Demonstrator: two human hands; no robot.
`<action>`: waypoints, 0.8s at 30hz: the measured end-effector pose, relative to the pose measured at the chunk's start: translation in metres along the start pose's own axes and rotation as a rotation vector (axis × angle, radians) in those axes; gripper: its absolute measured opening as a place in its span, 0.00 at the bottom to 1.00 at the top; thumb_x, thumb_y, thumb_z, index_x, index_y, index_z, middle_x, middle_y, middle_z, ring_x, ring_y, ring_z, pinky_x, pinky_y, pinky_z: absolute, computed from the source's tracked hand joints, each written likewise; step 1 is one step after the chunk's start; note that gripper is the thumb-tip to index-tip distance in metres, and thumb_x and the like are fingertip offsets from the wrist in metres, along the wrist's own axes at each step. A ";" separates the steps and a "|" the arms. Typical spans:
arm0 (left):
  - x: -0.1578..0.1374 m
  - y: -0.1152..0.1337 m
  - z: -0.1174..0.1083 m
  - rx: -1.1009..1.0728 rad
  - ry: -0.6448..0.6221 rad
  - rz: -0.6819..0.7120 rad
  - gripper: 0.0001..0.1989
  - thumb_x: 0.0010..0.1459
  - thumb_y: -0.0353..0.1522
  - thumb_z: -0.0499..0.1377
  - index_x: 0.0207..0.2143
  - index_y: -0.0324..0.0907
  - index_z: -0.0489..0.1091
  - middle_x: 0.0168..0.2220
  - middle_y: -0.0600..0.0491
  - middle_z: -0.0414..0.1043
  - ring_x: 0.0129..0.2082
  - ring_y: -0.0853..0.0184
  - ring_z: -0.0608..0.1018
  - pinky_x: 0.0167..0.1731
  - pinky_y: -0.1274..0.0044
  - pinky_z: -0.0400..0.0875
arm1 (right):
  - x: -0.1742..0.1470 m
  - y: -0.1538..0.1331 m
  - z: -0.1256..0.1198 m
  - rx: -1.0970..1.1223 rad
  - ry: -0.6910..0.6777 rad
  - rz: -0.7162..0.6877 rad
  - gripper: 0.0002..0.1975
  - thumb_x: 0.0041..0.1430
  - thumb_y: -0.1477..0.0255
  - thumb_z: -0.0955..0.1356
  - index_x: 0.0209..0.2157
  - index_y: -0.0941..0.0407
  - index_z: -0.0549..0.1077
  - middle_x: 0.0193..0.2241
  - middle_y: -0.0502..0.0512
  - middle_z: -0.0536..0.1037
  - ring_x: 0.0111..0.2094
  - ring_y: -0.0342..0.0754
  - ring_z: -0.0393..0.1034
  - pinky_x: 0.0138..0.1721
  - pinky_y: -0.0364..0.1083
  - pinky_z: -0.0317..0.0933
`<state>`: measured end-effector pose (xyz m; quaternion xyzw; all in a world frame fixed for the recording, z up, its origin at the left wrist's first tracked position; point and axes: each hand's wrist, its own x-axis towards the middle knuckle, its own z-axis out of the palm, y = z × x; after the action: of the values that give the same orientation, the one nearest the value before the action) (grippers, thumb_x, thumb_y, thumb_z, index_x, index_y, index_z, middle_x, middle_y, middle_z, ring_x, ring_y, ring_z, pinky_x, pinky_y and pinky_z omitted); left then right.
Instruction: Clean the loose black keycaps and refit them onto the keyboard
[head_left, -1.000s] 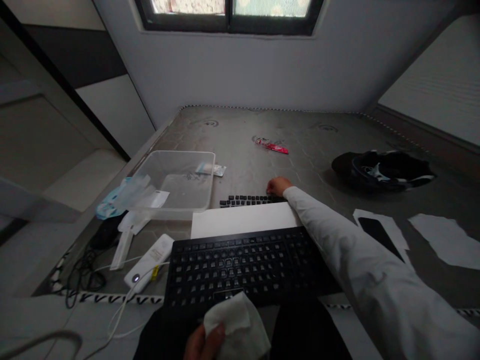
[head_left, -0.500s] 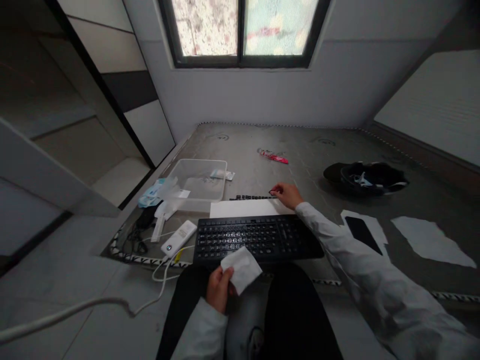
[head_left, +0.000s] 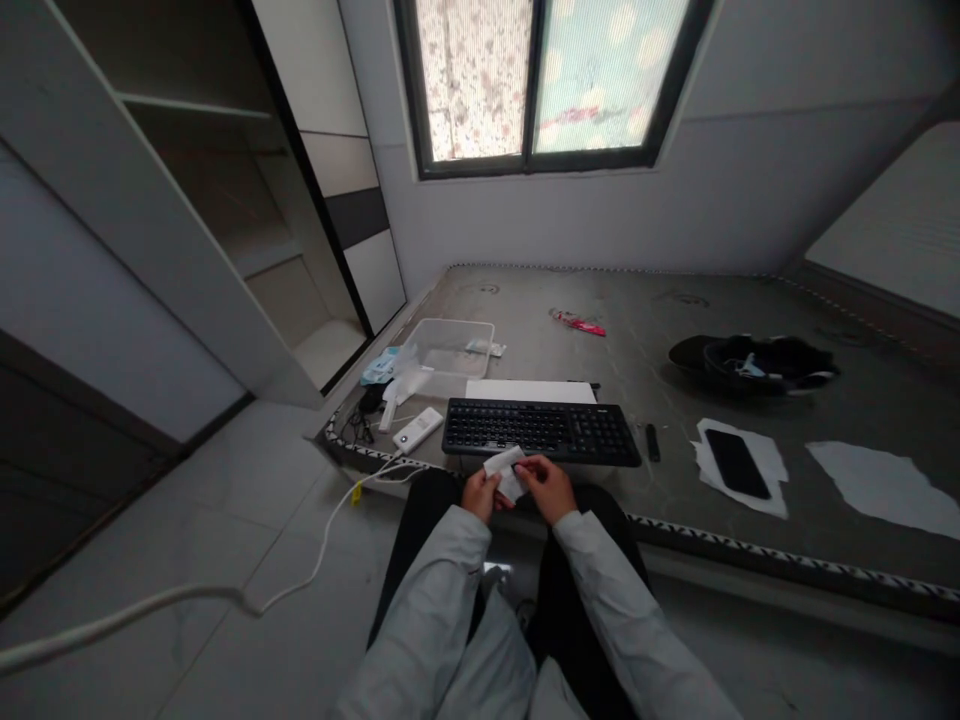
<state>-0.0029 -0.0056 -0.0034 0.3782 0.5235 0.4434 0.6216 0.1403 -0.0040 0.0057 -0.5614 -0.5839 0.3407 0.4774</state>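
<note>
My left hand (head_left: 480,494) is closed on a white wipe (head_left: 501,462), held over my lap at the front edge of the keyboard. My right hand (head_left: 549,486) has come up against the wipe's right side. Its fingers pinch a small black piece, which looks like a keycap (head_left: 517,468) and is mostly hidden by fingers and wipe. Just beyond both hands lies the black keyboard (head_left: 540,428), raised a little above the mattress. Behind it is a white sheet (head_left: 529,391), with a dark edge showing at its right end.
Left of the keyboard are a white power strip (head_left: 418,430), a clear plastic box (head_left: 452,348) and a blue packet (head_left: 380,366). On the right, a small black bar (head_left: 652,442), a phone (head_left: 738,464) on paper, and a black cap (head_left: 757,364). A red packet (head_left: 579,322) lies farther back.
My right hand has come back from the row of keycaps behind the keyboard to the wipe in my left hand. The view has swung left.
</note>
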 end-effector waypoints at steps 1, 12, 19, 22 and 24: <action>-0.004 0.000 -0.001 0.011 -0.028 0.012 0.18 0.46 0.34 0.55 0.39 0.34 0.67 0.20 0.53 0.73 0.12 0.71 0.73 0.10 0.84 0.55 | -0.006 0.005 0.005 0.029 0.014 0.025 0.15 0.47 0.60 0.66 0.30 0.58 0.73 0.24 0.53 0.75 0.25 0.46 0.67 0.28 0.43 0.60; -0.018 0.001 0.006 0.245 -0.134 0.221 0.22 0.47 0.38 0.57 0.44 0.37 0.70 0.30 0.49 0.76 0.15 0.73 0.72 0.13 0.83 0.61 | -0.018 0.021 0.002 0.185 0.013 0.084 0.13 0.45 0.64 0.68 0.30 0.58 0.75 0.28 0.54 0.78 0.29 0.49 0.71 0.32 0.45 0.63; -0.008 -0.002 0.005 0.402 0.071 0.347 0.16 0.43 0.36 0.62 0.34 0.37 0.74 0.28 0.51 0.77 0.28 0.66 0.76 0.30 0.77 0.70 | -0.021 0.027 0.004 0.130 -0.129 -0.042 0.10 0.48 0.70 0.65 0.33 0.55 0.76 0.32 0.52 0.78 0.36 0.51 0.71 0.41 0.50 0.63; -0.009 0.001 0.005 0.399 0.069 0.378 0.16 0.45 0.37 0.61 0.35 0.37 0.74 0.30 0.50 0.77 0.31 0.65 0.76 0.33 0.77 0.70 | -0.021 0.024 -0.001 0.131 -0.068 -0.047 0.11 0.49 0.68 0.66 0.34 0.55 0.75 0.33 0.53 0.78 0.37 0.51 0.71 0.41 0.49 0.62; -0.007 0.001 0.005 0.353 0.086 0.368 0.16 0.46 0.38 0.60 0.36 0.37 0.73 0.31 0.49 0.77 0.32 0.64 0.76 0.33 0.77 0.70 | -0.020 0.022 -0.004 0.143 0.029 -0.030 0.12 0.50 0.66 0.65 0.36 0.55 0.73 0.34 0.54 0.77 0.36 0.50 0.70 0.41 0.48 0.63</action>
<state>0.0015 -0.0125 0.0004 0.5507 0.5410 0.4665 0.4319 0.1498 -0.0215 -0.0170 -0.5220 -0.5592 0.3663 0.5297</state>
